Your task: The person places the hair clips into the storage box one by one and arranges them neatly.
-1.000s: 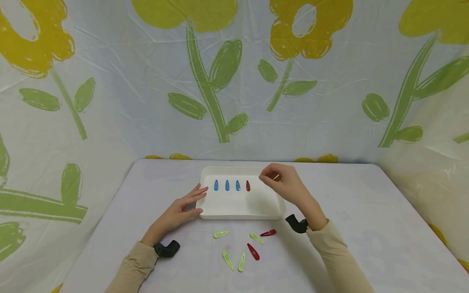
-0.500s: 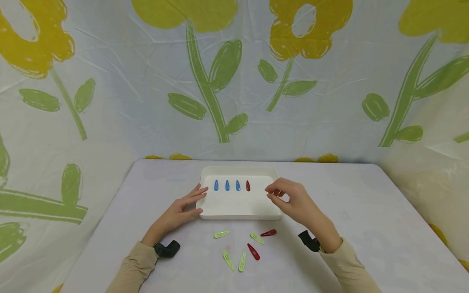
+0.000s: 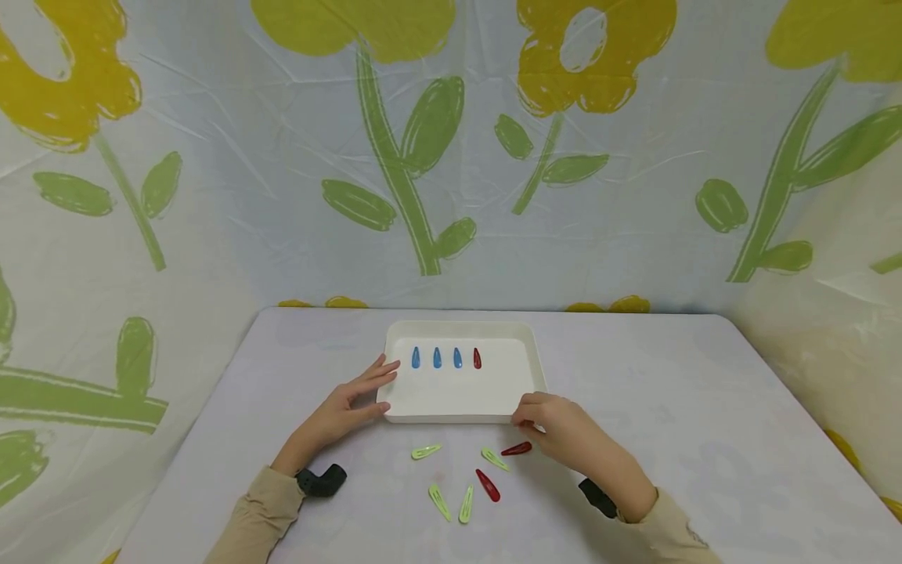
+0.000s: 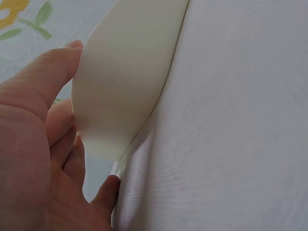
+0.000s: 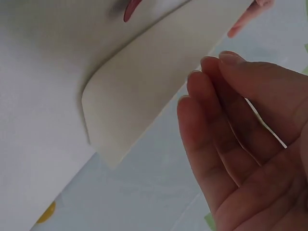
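A white tray (image 3: 437, 395) holds a row of three blue hair clips (image 3: 437, 358) and one red hair clip (image 3: 477, 358). At the tray's left side rests my left hand (image 3: 345, 407). Its fingers are spread, with fingertips on the rim (image 4: 77, 91) in the left wrist view. My right hand (image 3: 560, 427) hovers by the tray's front right corner, just above a dark red hair clip (image 3: 517, 448) on the table. Its fingers (image 5: 192, 125) are loosely bent, thumb near the index finger, and nothing shows between them.
In front of the tray, several light green hair clips (image 3: 439, 501) and another red hair clip (image 3: 487, 486) lie scattered on the white table (image 3: 676, 423). A flower-printed cloth (image 3: 296, 157) hangs behind the table.
My right hand has come from above the tray's far right part toward the front right corner, near the red clip on the table. The left hand stays in place.
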`<state>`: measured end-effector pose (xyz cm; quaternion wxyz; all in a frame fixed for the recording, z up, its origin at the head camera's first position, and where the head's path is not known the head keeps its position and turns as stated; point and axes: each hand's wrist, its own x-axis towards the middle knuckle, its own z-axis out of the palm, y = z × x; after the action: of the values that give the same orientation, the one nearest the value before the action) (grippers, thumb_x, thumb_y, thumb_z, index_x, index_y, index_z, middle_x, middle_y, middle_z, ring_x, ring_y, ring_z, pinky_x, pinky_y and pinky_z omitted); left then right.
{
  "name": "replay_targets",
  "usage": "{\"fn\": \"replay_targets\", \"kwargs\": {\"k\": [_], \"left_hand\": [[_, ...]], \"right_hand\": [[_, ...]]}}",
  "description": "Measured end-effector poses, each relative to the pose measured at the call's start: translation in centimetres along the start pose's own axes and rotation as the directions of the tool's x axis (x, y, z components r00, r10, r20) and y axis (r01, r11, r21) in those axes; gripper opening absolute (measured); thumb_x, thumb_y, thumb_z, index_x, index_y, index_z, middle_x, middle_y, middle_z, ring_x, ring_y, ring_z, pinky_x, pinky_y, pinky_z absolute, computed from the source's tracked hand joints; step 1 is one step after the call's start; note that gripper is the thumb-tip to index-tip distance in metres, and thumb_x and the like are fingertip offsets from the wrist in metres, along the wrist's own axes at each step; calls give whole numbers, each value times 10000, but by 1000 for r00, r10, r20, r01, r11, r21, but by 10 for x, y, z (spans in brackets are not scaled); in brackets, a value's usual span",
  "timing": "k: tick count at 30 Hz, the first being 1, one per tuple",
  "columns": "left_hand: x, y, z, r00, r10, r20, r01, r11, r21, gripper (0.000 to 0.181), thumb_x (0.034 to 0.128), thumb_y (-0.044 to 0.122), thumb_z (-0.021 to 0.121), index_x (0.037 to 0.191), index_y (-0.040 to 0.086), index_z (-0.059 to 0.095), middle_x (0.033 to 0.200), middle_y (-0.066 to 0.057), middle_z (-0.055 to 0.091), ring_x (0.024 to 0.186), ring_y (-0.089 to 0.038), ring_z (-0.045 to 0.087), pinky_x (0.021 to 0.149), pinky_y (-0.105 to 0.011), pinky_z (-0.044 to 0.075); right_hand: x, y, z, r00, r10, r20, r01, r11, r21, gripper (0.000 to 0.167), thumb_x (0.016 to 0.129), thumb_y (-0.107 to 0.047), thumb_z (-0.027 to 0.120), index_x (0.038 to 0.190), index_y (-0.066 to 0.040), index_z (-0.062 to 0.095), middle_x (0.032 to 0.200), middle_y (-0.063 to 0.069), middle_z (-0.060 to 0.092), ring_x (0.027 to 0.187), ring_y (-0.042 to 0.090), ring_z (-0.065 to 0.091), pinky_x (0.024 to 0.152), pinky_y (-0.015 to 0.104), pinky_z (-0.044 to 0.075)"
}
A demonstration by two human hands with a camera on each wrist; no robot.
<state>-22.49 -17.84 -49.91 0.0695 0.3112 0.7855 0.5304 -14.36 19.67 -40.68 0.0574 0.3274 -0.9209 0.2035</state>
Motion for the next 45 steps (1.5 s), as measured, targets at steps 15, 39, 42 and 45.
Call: {"fn": "replay_targets", "kwargs": {"k": [15, 39, 42, 45], "left_hand": [[0, -2, 1, 1000, 21, -2, -21, 1000, 2, 573, 926, 102, 706, 1460, 68, 499, 1589, 10, 349, 1521, -175, 86, 1123, -116, 105], [-2, -5, 4, 997, 74, -6, -74, 997, 3, 575, 932, 119, 703, 1455, 21, 487, 1582, -40, 360, 1521, -249, 85, 1131, -123, 98], [-2, -5, 4, 997, 73, -9, -73, 997, 5, 568, 935, 125, 701, 1455, 32, 492, 1582, -32, 361, 1522, -241, 86, 1132, -127, 102], [-1, -3, 3, 998, 65, -15, -65, 998, 1, 564, 933, 121, 702, 1453, 43, 499, 1580, -24, 366, 1523, -225, 86, 1132, -129, 106]], "right_hand": [[-1, -7, 28, 985, 101, 140, -84, 989, -122, 216, 758, 59, 793, 686, -138, 741, 714, -74, 653, 616, 44, 496, 573, 221, 473], [-5, -12, 37, 993, 80, 83, -56, 963, -263, 188, 738, -36, 840, 653, -167, 735, 664, -71, 572, 596, 73, 486, 503, 239, 430], [-5, -12, 38, 995, 75, 67, -54, 963, -265, 197, 754, -55, 835, 638, -166, 719, 652, -70, 560, 586, 77, 481, 497, 243, 421], [-4, -11, 39, 997, 61, 50, -46, 963, -267, 212, 763, -61, 830, 625, -158, 701, 652, -69, 561, 582, 80, 488, 496, 246, 422]]}}
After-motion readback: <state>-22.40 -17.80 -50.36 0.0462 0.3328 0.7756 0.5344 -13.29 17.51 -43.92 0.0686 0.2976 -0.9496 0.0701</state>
